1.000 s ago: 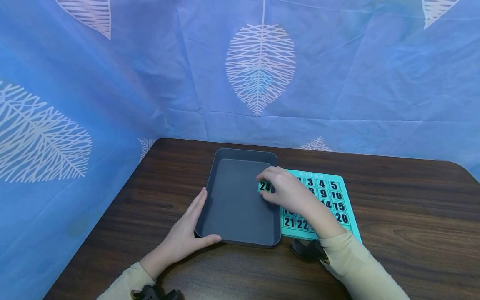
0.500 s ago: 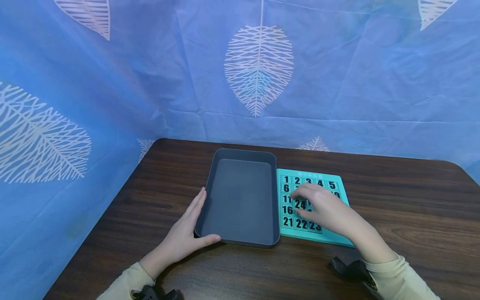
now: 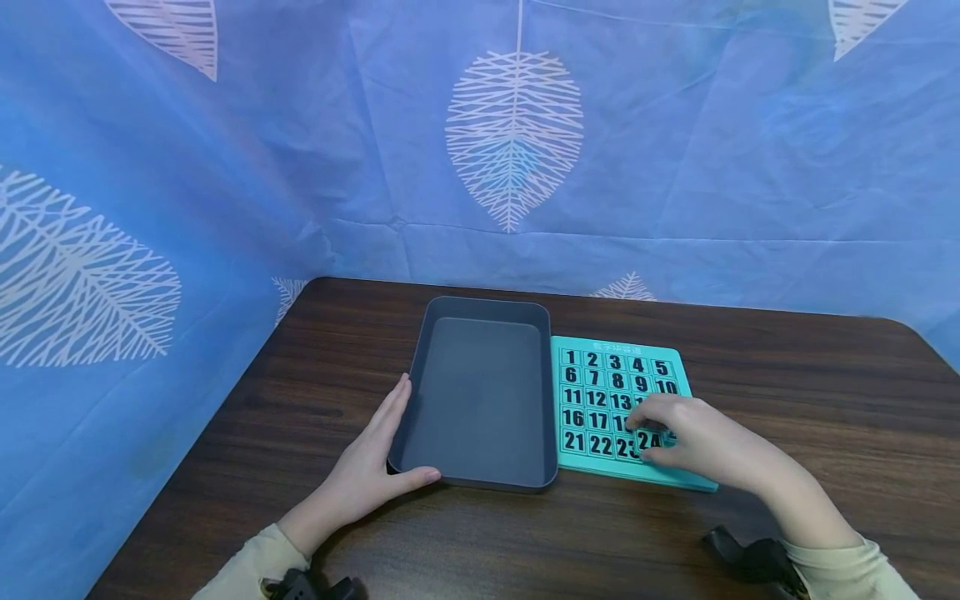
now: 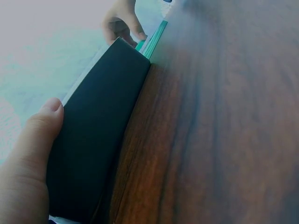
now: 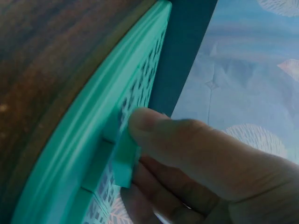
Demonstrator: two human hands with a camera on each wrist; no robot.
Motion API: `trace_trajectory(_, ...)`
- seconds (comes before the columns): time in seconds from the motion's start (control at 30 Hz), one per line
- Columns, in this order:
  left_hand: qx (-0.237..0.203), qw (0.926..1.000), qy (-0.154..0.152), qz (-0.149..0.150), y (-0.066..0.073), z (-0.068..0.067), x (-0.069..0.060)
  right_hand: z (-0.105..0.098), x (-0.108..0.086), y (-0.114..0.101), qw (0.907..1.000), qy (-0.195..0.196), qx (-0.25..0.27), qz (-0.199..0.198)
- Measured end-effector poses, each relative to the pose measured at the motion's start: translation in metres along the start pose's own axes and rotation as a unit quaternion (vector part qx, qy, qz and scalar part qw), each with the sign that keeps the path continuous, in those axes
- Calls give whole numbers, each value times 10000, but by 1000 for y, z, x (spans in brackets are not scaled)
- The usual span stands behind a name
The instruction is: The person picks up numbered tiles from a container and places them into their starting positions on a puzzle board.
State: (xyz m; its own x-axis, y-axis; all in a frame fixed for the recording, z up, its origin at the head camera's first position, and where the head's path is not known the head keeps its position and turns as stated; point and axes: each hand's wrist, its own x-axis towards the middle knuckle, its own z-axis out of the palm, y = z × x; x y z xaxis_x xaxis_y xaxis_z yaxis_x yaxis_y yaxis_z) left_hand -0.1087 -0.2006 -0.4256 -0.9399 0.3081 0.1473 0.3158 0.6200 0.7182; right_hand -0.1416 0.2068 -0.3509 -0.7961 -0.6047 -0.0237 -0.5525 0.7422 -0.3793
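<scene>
My right hand pinches a turquoise number tile, marked 24, between thumb and fingers. It holds the tile over the lower right of a turquoise number board. In the right wrist view the tile is tilted just above the board's surface, near an uncovered slot. Several numbered tiles sit in rows on the board; some at the right are hidden by my hand. My left hand rests against the near left corner of a dark grey tray, fingers straight along its side and thumb at the front wall.
The tray stands directly left of the board on a dark wood table. A blue cloth with white leaf prints hangs behind and to the left. Each wrist carries a black strapped device, such as the right wrist device.
My right hand has carried the 24 tile from above the tray's right edge across the board to its lower right. My left hand stays at the tray.
</scene>
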Motion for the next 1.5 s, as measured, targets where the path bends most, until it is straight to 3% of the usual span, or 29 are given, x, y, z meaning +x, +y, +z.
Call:
trace_trajectory(0.43, 11, 10000, 17, 9, 0, 0, 0, -1, -3, 10, 9992, -277, 257, -161)
trace_trajectory(1.5, 41, 10000, -12, -44, 1, 0, 0, 2, -1, 12, 9989, -235, 280, -301)
